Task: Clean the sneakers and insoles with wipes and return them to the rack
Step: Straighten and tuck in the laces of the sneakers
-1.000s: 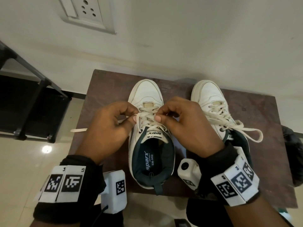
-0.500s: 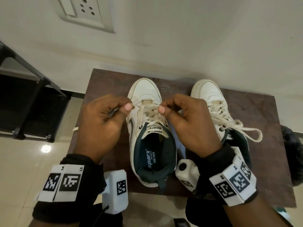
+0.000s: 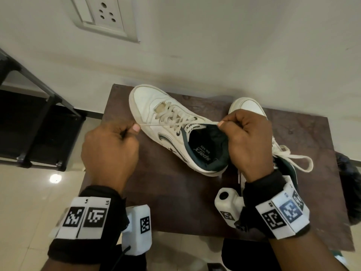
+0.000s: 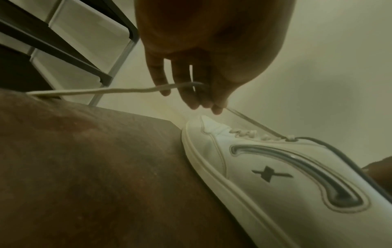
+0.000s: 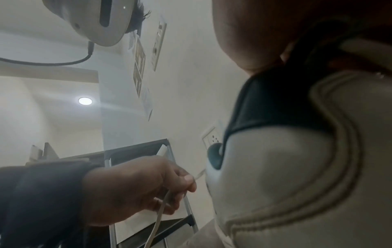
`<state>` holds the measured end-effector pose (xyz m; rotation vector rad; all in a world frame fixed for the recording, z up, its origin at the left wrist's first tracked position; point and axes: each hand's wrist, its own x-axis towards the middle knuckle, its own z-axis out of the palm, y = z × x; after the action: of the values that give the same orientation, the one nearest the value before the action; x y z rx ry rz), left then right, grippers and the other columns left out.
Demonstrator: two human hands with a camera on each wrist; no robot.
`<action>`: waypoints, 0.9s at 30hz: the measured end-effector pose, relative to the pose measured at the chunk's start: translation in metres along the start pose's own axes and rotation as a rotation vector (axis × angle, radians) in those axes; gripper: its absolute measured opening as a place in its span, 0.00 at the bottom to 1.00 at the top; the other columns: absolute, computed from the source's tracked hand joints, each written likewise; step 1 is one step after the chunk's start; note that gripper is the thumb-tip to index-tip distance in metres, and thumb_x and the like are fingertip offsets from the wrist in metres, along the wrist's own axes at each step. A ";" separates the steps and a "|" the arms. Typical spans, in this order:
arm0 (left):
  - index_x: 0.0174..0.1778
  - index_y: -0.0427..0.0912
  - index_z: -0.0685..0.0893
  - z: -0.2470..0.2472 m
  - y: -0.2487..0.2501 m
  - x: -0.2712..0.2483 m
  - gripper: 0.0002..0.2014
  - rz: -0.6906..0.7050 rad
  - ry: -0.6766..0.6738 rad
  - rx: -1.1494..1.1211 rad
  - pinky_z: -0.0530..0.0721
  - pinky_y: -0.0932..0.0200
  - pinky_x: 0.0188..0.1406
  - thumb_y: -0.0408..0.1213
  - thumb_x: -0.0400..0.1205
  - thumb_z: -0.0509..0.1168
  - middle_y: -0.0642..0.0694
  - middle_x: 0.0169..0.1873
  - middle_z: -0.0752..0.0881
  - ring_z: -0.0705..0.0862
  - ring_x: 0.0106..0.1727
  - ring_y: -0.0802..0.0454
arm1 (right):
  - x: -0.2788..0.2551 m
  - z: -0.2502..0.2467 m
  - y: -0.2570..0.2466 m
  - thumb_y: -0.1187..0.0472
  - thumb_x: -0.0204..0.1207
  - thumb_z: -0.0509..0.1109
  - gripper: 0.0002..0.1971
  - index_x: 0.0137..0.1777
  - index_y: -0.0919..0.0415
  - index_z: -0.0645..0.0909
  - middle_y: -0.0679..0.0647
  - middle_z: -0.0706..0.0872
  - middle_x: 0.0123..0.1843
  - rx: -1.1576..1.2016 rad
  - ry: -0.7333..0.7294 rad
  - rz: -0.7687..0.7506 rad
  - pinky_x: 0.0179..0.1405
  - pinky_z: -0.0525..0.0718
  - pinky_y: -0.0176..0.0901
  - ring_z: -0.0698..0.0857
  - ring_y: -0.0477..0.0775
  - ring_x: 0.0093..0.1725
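A white sneaker [image 3: 166, 118] with a dark green lining lies slanted on the brown table [image 3: 175, 198], toe to the far left, heel near my right hand. Its lace [image 3: 175, 124] runs taut across the tongue between both hands. My left hand [image 3: 134, 128] pinches one end, and the loose tail [image 4: 106, 91] trails onto the table. My right hand [image 3: 221, 124] pinches the other end above the collar. The second sneaker [image 3: 248, 106] stands behind my right hand, mostly hidden, its tied lace loop [image 3: 297, 159] showing. The right wrist view shows the sneaker heel [image 5: 297, 167] up close.
A black metal rack [image 3: 39, 124] stands on the floor to the left of the table. The wall with a socket plate [image 3: 105, 14] is just behind the table. A dark bag [image 3: 349, 192] sits at the right edge.
My hands have drawn apart, pulling the lace ends out sideways until taut. The sneaker has swung round, its toe now to the far left and its heel to the right.
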<state>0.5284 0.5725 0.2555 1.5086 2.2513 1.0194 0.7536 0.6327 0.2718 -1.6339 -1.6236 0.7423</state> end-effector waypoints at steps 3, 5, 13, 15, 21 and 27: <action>0.45 0.45 0.90 0.005 0.007 0.000 0.08 -0.089 -0.088 0.092 0.74 0.55 0.41 0.41 0.80 0.66 0.48 0.34 0.86 0.80 0.37 0.46 | 0.002 0.000 0.003 0.55 0.72 0.68 0.08 0.34 0.55 0.83 0.45 0.83 0.29 -0.071 -0.128 0.068 0.39 0.83 0.53 0.82 0.48 0.33; 0.44 0.48 0.88 0.006 0.013 0.000 0.07 -0.138 -0.174 0.078 0.71 0.57 0.43 0.42 0.82 0.66 0.56 0.33 0.81 0.79 0.41 0.50 | 0.003 -0.004 0.003 0.55 0.72 0.67 0.07 0.35 0.54 0.82 0.46 0.84 0.29 -0.064 -0.162 0.065 0.36 0.83 0.50 0.83 0.49 0.32; 0.51 0.54 0.85 0.016 0.015 -0.001 0.07 -0.236 -0.419 -0.356 0.83 0.51 0.55 0.40 0.85 0.61 0.57 0.45 0.88 0.86 0.49 0.58 | -0.006 -0.006 -0.010 0.66 0.76 0.64 0.10 0.34 0.60 0.81 0.58 0.84 0.23 0.199 -0.653 0.166 0.26 0.79 0.47 0.81 0.60 0.22; 0.50 0.58 0.84 0.019 0.016 -0.003 0.09 -0.213 -0.461 -0.379 0.83 0.49 0.58 0.39 0.85 0.61 0.59 0.47 0.88 0.86 0.52 0.58 | -0.005 -0.004 -0.009 0.63 0.71 0.64 0.07 0.33 0.58 0.81 0.56 0.84 0.25 0.141 -0.508 0.084 0.26 0.79 0.49 0.81 0.57 0.24; 0.52 0.57 0.84 0.016 0.023 -0.003 0.14 0.021 -0.473 -0.380 0.76 0.70 0.61 0.30 0.82 0.65 0.58 0.56 0.85 0.82 0.60 0.64 | -0.006 -0.004 -0.012 0.61 0.68 0.67 0.12 0.51 0.52 0.84 0.48 0.86 0.41 0.170 -0.425 -0.021 0.43 0.84 0.48 0.85 0.47 0.39; 0.41 0.51 0.85 0.015 0.022 0.000 0.03 0.005 -0.422 -0.313 0.81 0.60 0.52 0.38 0.79 0.70 0.55 0.46 0.87 0.84 0.51 0.60 | -0.008 -0.002 -0.013 0.52 0.74 0.73 0.06 0.45 0.52 0.89 0.41 0.89 0.40 -0.046 -0.419 -0.133 0.47 0.85 0.49 0.86 0.39 0.43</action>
<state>0.5524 0.5832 0.2586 1.4319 1.7129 0.9011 0.7472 0.6242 0.2824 -1.4489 -2.0311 1.0343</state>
